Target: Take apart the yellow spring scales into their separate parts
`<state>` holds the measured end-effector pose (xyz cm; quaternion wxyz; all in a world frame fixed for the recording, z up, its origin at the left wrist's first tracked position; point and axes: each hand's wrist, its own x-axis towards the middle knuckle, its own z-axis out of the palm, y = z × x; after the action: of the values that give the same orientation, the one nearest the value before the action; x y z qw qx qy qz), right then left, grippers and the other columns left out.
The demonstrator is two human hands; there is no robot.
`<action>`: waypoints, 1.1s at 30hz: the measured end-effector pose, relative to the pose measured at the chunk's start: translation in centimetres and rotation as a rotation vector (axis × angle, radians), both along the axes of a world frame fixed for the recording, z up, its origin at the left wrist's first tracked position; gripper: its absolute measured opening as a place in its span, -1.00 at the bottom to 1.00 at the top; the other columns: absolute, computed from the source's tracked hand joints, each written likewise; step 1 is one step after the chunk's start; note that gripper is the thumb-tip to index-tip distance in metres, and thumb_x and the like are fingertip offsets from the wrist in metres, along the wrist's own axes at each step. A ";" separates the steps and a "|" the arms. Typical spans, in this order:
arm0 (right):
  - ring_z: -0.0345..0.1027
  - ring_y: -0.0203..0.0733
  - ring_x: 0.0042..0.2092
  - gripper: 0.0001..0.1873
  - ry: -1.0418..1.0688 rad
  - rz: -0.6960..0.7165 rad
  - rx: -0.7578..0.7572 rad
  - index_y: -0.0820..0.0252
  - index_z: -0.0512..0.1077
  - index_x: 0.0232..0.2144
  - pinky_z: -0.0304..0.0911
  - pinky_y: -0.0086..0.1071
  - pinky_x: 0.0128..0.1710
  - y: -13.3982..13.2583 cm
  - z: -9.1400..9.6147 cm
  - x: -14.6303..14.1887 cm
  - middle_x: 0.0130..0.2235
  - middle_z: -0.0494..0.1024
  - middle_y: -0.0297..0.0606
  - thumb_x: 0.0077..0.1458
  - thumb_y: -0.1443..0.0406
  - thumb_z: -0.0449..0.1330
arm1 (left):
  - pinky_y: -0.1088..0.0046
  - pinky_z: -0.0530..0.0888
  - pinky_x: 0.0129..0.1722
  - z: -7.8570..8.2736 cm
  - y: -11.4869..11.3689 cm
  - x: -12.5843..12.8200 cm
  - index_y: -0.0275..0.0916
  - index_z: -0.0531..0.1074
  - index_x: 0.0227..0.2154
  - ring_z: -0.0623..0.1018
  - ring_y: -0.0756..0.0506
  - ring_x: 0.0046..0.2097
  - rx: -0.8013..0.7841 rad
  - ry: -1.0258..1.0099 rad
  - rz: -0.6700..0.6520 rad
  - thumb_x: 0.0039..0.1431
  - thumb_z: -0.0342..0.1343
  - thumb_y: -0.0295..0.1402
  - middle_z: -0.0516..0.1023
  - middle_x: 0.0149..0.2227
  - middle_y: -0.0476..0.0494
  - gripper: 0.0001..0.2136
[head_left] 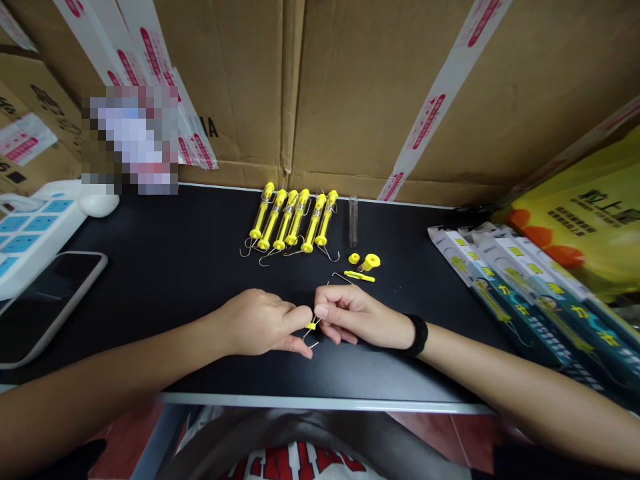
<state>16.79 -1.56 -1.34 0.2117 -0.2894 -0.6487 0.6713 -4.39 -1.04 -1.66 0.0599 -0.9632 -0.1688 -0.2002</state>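
My left hand and my right hand meet at the middle of the black table, both pinched on a thin metal wire hook with a small yellow piece on it. The wire runs up behind my right hand to a bend. Just beyond lie loose yellow parts and an empty clear tube. Several finished yellow spring scales with hooks lie side by side further back.
Packaged items in printed sleeves are stacked at the right beside a yellow bag. A phone and a white power strip sit at the left. Cardboard boxes wall off the back.
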 end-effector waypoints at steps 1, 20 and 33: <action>0.02 -0.55 -0.69 -0.67 0.003 -0.010 0.005 0.23 0.18 -0.52 -0.09 -0.62 -0.71 -0.1 0.0 0.0 -0.61 0.35 -0.47 0.17 0.14 0.06 | 0.47 0.09 -0.61 0.1 0.0 0.0 -0.23 0.20 -0.54 0.36 0.04 -0.62 0.056 0.006 0.009 0.26 -0.25 -0.02 0.34 -0.66 0.06 -0.58; 0.02 -0.55 -0.70 -0.67 0.015 -0.089 0.018 0.23 0.17 -0.54 -0.10 -0.63 -0.72 -0.6 0.1 -0.3 -0.63 0.31 -0.49 0.17 0.15 0.06 | 0.44 0.07 -0.61 0.5 0.0 0.0 -0.22 0.20 -0.56 0.32 0.02 -0.62 0.193 0.043 0.020 0.26 -0.27 -0.02 0.31 -0.66 0.07 -0.57; 0.02 -0.55 -0.72 -0.66 0.023 -0.115 -0.018 0.22 0.17 -0.55 -0.10 -0.64 -0.74 -1.3 0.9 -0.5 -0.66 0.29 -0.50 0.16 0.14 0.06 | 0.46 0.08 -0.59 1.0 0.1 0.0 -0.23 0.20 -0.58 0.31 0.04 -0.62 0.169 -0.003 -0.047 0.24 -0.23 0.00 0.30 -0.68 0.07 -0.55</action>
<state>16.31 -2.85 -0.47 0.2547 -0.3201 -0.6223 0.6674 -4.34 -0.98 -0.68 0.1361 -0.9581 -0.1287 -0.2165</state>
